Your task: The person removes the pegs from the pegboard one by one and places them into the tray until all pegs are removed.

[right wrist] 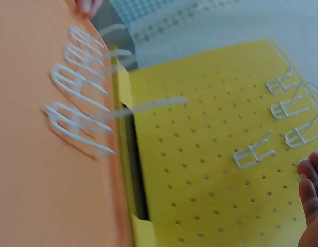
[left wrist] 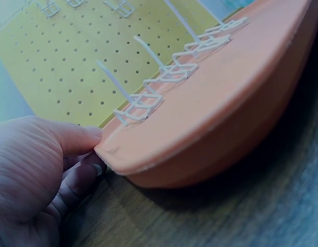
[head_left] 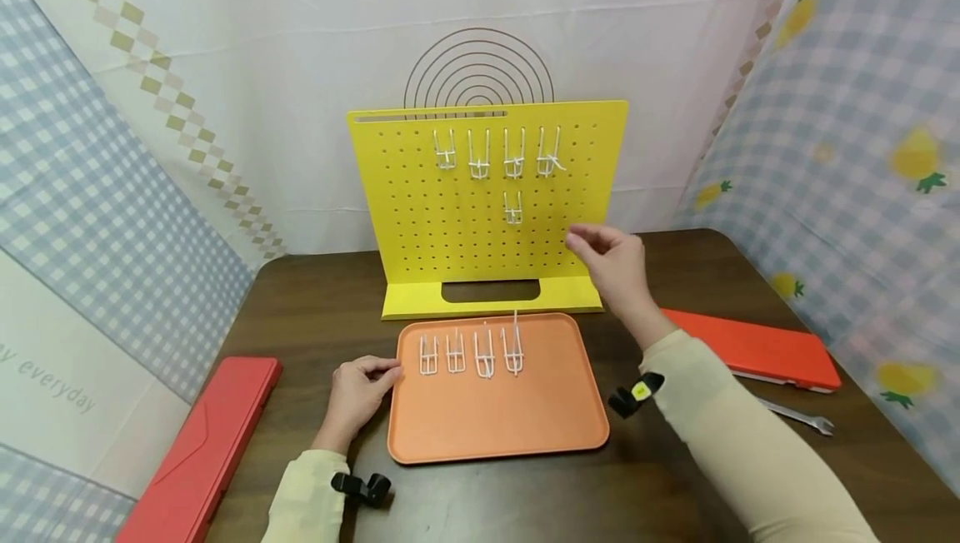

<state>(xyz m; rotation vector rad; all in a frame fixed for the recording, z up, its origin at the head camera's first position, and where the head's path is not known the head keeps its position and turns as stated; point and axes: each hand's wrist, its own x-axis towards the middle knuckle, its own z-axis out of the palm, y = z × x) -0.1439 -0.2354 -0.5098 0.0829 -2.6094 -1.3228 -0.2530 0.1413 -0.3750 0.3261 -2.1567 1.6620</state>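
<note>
My left hand [head_left: 356, 397] pinches the left rim of the orange tray [head_left: 495, 422], thumb on top and fingers underneath, as the left wrist view shows. On the tray's far part lie several white wire hooks [head_left: 484, 360] in a row, each with a prong standing up. Behind it stands a yellow pegboard [head_left: 427, 235]. Several white hooks [head_left: 513, 161] hang along its upper part, and one more hook [head_left: 513, 214] hangs lower, near the middle. In front of the board's lower right side is my right hand [head_left: 617, 268], fingers loosely bent, with nothing visible in it.
A red case [head_left: 206, 439] lies on the dark wooden table [head_left: 517, 501] at the left. At the right is an orange-red case [head_left: 750, 347], with a wrench [head_left: 802, 416] in front of it. Patterned cloths [head_left: 315, 52] surround the table at the back and sides.
</note>
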